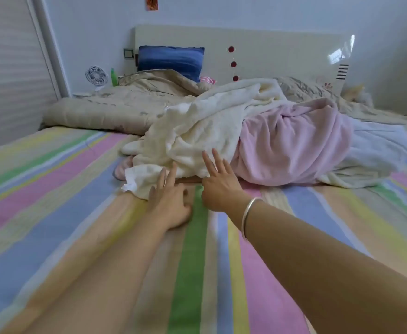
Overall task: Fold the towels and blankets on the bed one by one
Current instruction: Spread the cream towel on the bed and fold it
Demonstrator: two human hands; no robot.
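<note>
Open-fingered and empty, left hand [171,201] and right hand [219,189] reach the near edge of the cream blanket [197,136] heaped at twelve o'clock, so folding seems just starting, next needing its corners pinched.

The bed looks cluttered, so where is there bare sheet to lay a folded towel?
Bare striped sheet lies left of the left hand, in front of the beige quilt, and near the camera right of the right hand. Crowded: beyond both hands, where the cream blanket and pink blanket pile up.
</note>
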